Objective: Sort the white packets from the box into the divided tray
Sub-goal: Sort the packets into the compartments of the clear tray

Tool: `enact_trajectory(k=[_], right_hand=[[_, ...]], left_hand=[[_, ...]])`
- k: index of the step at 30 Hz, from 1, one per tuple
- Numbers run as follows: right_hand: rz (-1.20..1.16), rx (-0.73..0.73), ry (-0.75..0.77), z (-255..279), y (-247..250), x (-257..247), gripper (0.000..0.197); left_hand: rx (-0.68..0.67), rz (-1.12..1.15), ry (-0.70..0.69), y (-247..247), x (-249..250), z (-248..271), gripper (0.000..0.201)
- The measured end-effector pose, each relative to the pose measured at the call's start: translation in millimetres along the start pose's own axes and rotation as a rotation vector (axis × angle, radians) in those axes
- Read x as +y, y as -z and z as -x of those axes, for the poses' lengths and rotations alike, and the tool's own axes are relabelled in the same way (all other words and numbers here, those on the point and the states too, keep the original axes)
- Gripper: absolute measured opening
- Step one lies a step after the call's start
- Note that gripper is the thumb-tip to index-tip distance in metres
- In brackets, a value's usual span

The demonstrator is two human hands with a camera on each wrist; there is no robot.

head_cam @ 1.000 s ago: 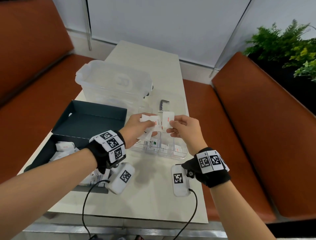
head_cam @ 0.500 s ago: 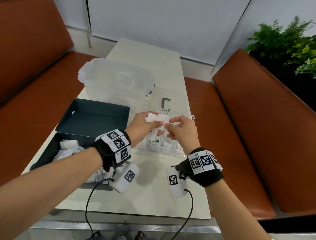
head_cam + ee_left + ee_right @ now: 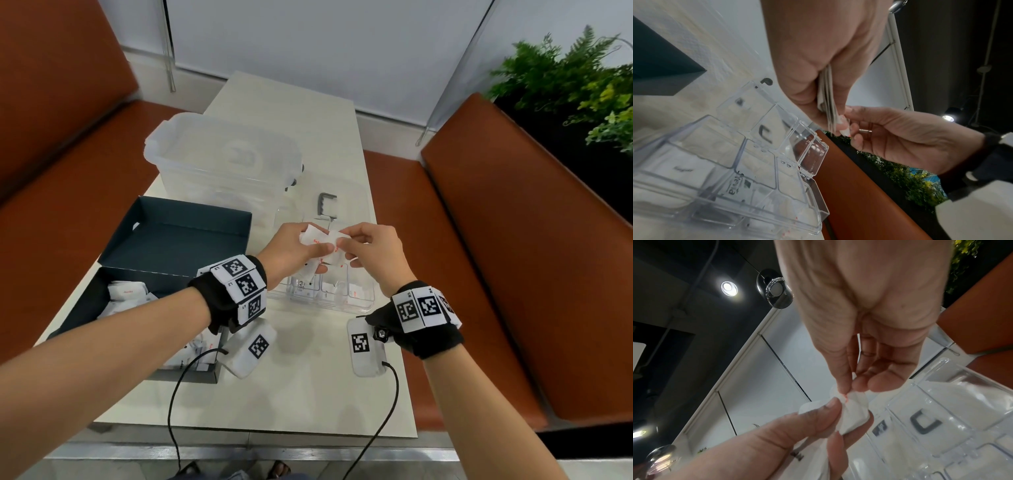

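The task looks partly done, as I judge it. Several white packets already lie in the compartments of the clear divided tray (image 3: pixel 359 303), which sits on the table (image 3: pixel 308 387) directly under both hands, and more packets (image 3: pixel 125 291) remain in the dark box (image 3: pixel 178 236) under the left forearm, so a good part of the sorting is left. The left hand (image 3: pixel 287 248) is closed around a small bundle of packets (image 3: pixel 317 240), with the thumb pressing on top and the other fingers curled below; in the left wrist view the bundle (image 3: pixel 827 100) shows as a few thin layers seen from the edge. The right hand (image 3: pixel 373 251) meets it from the right side and pinches the corner of one packet (image 3: pixel 854 410) between the thumb and the first finger, so the two hands are together on the same bundle, above the tray. I think the step in hand is to pull one packet free from the bundle. The bundle's long axis seems to run away from the left palm, and its free end points towards the right hand's fingers, a little downward. How the packet is turned beyond this I cannot tell, because it is crumpled and partly covered by the fingers.
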State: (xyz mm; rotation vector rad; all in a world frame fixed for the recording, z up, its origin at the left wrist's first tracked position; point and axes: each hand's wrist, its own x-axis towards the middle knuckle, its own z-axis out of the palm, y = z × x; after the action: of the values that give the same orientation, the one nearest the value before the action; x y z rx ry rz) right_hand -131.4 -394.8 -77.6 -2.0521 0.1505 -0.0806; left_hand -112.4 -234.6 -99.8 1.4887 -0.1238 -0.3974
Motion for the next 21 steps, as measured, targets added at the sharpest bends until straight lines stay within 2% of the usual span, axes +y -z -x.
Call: enact_trajectory(k=[5,11,16,21], right_hand=[[0.042,-0.039,-0.011,-12,17,3,0.008],[0.168,0.075,-0.055,-40,41,38,0.018],[0.502,-0.106,-0.178,-48,30,81,0.022],[0.551,-0.135,-0.235,-45,14,96,0.018]], left_hand=[[-0.003,0.039,0.028,0,-1,-6,0.025],[0.008,0.144,0.054,7,-1,-10,0.010],[0.028,0.144,0.062,11,-1,-12,0.012],[0.046,0.139,0.078,14,-3,-14,0.021]])
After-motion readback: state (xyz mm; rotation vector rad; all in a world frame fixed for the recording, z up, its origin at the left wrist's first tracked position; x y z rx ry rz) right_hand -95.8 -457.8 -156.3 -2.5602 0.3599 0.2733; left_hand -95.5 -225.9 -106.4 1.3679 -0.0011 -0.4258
